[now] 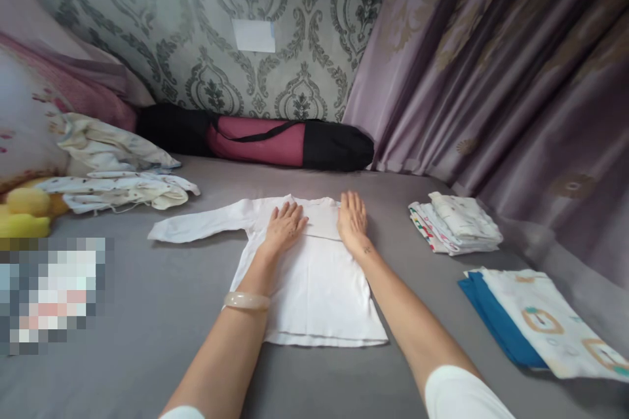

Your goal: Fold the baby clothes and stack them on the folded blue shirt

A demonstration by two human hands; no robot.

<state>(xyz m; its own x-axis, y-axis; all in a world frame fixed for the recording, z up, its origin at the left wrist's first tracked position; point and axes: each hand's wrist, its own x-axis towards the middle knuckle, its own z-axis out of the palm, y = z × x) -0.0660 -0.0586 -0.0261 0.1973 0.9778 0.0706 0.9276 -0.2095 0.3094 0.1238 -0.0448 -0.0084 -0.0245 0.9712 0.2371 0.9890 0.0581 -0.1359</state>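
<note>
A small white long-sleeved shirt point(314, 294) lies spread on the grey sheet point(162, 314), its hem toward me. One sleeve stretches out flat to the left; the other is folded across the chest. My left hand point(285, 228) rests flat on the upper left of the shirt, fingers stretched out. At the right shoulder edge, my right hand point(352, 217) presses down with its fingers straight and side by side, partly covering the folded sleeve. Neither hand grips the cloth. A pale bangle point(247, 301) circles my left wrist.
Folded clothes point(457, 222) are stacked at the right, with a blue and white folded pile point(550, 321) nearer me. Crumpled clothes point(128, 170) and a yellow plush toy point(24, 213) lie left. Along the wall rests a long black and maroon bag point(260, 139). A purple curtain point(442, 65) hangs right.
</note>
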